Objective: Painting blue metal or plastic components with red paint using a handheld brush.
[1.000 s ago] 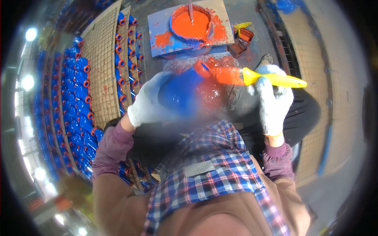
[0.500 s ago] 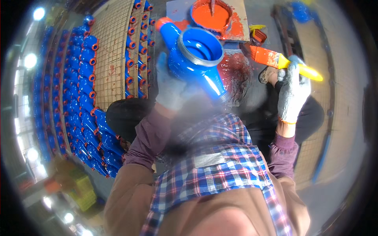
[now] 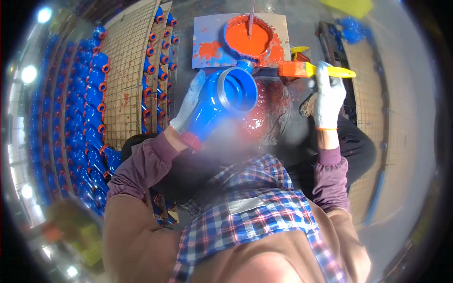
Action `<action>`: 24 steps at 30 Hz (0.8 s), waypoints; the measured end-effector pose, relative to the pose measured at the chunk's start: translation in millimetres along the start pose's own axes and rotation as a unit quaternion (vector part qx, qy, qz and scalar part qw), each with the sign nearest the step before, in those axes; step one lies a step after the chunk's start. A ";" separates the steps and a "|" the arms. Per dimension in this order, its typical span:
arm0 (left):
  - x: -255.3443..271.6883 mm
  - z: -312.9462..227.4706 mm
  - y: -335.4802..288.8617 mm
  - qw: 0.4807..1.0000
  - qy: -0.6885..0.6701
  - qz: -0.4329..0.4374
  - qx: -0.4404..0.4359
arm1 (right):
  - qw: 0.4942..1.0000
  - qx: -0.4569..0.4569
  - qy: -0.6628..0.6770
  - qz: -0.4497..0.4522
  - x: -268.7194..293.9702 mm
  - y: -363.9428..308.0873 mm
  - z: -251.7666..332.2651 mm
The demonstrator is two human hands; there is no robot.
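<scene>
My left hand [image 3: 191, 101], in a pale glove, grips a glossy blue Y-shaped pipe fitting [image 3: 207, 113] from its left side. The fitting's wide round mouth tilts up, and its red-coated end points down toward my lap. Its opposite end lies by the dark bristle tip of a paintbrush [image 3: 295, 69]; whether they touch, I cannot tell. Gloved too, my right hand [image 3: 330, 96] is closed around the brush's yellow handle. Orange-red paint coats the brush's middle. Just beyond the fitting stands a bucket of orange-red paint [image 3: 227, 46] with a thin stick upright in it.
A paint-spattered board [image 3: 207, 28] lies under the bucket. Mesh-covered racks [image 3: 125, 80] stand at left, with rows of blue fittings with red ends [image 3: 92, 101] beside them. A dark red, paint-covered surface [image 3: 271, 111] is below my hands. Another long panel [image 3: 373, 122] runs along the right.
My left hand has turned the fitting, so its red end swung from the far left to point toward me. The brush has moved left, up to the fitting's other end.
</scene>
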State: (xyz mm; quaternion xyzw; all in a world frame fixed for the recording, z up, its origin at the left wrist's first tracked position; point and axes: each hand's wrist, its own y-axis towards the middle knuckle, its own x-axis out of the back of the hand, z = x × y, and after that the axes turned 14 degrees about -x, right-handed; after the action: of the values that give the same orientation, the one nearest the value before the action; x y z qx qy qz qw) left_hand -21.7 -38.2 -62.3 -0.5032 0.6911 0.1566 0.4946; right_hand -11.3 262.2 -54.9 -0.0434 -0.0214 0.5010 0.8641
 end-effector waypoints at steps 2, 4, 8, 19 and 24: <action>-3.9 1.6 2.1 0.995 0.083 -0.054 -0.018 | 0.999 -0.001 -0.034 0.020 -18.6 14.3 4.0; 21.3 -1.7 3.0 0.979 0.198 0.007 -0.051 | 1.000 0.016 -0.016 0.021 -37.1 43.1 -16.8; 20.8 -5.3 -5.9 0.969 0.230 0.003 -0.088 | 0.994 0.055 -0.096 0.014 -68.8 74.7 -31.3; 6.0 -27.8 -14.2 0.985 0.151 -0.047 -0.065 | 0.905 0.239 -0.352 -0.003 -104.2 99.2 -74.7; -4.6 -25.8 -4.7 0.810 0.515 0.069 -0.271 | 0.918 0.219 -0.328 -0.042 -81.2 88.2 -53.8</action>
State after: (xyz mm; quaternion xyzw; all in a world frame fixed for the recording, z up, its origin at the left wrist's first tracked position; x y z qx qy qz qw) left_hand -31.3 -56.3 -45.2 -0.5744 0.8073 0.0891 -0.1024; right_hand -123.6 232.5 -116.4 0.3148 -0.1947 0.4424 0.8169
